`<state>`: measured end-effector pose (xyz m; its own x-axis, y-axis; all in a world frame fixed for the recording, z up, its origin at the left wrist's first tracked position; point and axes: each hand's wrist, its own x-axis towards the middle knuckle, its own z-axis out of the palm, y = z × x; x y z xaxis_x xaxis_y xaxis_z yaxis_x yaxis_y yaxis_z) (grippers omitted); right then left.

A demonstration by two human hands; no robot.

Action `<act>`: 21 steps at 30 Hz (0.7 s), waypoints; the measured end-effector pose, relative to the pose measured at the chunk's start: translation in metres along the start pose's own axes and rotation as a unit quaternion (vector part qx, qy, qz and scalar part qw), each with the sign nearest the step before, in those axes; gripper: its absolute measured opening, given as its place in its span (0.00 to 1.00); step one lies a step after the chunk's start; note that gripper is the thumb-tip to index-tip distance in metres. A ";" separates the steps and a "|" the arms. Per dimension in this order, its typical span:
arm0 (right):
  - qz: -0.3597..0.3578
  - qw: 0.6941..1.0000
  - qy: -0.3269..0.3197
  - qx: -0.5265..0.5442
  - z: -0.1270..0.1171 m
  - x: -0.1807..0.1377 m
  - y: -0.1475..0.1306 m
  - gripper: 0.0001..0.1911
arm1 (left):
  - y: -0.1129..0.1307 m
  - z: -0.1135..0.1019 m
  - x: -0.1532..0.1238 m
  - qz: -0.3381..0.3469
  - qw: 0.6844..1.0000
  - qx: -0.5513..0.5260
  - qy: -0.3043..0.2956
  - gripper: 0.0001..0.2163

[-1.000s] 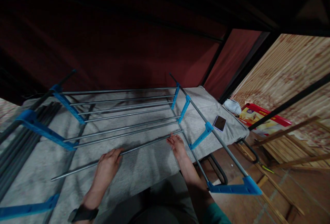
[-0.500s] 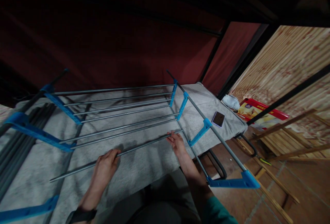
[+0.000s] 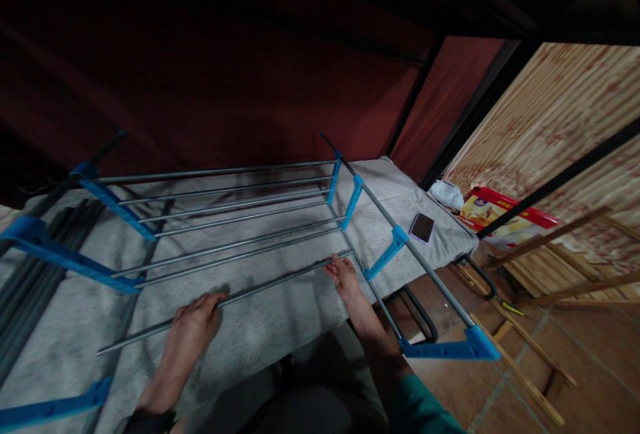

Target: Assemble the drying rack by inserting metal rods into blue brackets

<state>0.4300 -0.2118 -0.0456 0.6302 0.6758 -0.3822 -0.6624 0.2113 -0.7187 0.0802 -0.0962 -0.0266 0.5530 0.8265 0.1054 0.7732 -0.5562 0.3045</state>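
Observation:
A thin grey metal tube (image 3: 270,283) lies across both hands, slanting up to the right above the grey cloth. My left hand (image 3: 196,327) is closed around it left of its middle. Close to its right end, my right hand (image 3: 343,273) pinches it between thumb and fingers. Beyond the tube lies a partly assembled rack, its crossbars (image 3: 235,207) joining blue plastic brackets on two sides. A right-hand bracket (image 3: 385,254) stands near the tube's right end, apart from it. Another blue bracket (image 3: 55,407) sits at the lower left, below the tube's left end.
Several loose grey tubes (image 3: 45,281) lie at the left on the cloth. A phone (image 3: 422,228) rests on the cloth-covered surface (image 3: 390,187) at the right. On the floor side are a red box (image 3: 510,214) and a wooden frame (image 3: 550,267).
My left hand has slid a little to the left along the tube. My right hand stays near the tube's right end. The view has shifted slightly.

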 end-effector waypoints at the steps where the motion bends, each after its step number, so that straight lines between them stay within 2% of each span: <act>1: 0.002 1.000 0.003 -0.002 -0.001 0.001 0.000 0.19 | 0.000 -0.003 -0.002 -0.006 1.000 0.013 0.000 0.17; 5: 0.001 1.000 0.013 -0.010 -0.003 0.005 0.001 0.19 | -0.001 -0.015 -0.011 -0.016 0.998 0.064 0.009 0.18; 8: -0.003 1.000 0.016 -0.010 -0.003 0.006 0.001 0.18 | -0.002 -0.021 -0.019 -0.047 0.994 0.095 0.039 0.17; 16: -0.005 1.000 -0.003 0.000 -0.011 0.004 0.002 0.16 | -0.012 -0.022 -0.034 -0.166 0.953 0.138 0.213 0.12; 21: -0.016 1.000 -0.015 -0.010 -0.021 0.007 0.004 0.14 | -0.013 -0.027 -0.035 -0.251 0.920 0.056 0.297 0.13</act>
<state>0.4401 -0.2207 -0.0637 0.6382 0.6896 -0.3422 -0.6344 0.2193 -0.7412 0.0425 -0.1156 -0.0081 -0.1231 0.8646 0.4872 0.9306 -0.0700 0.3593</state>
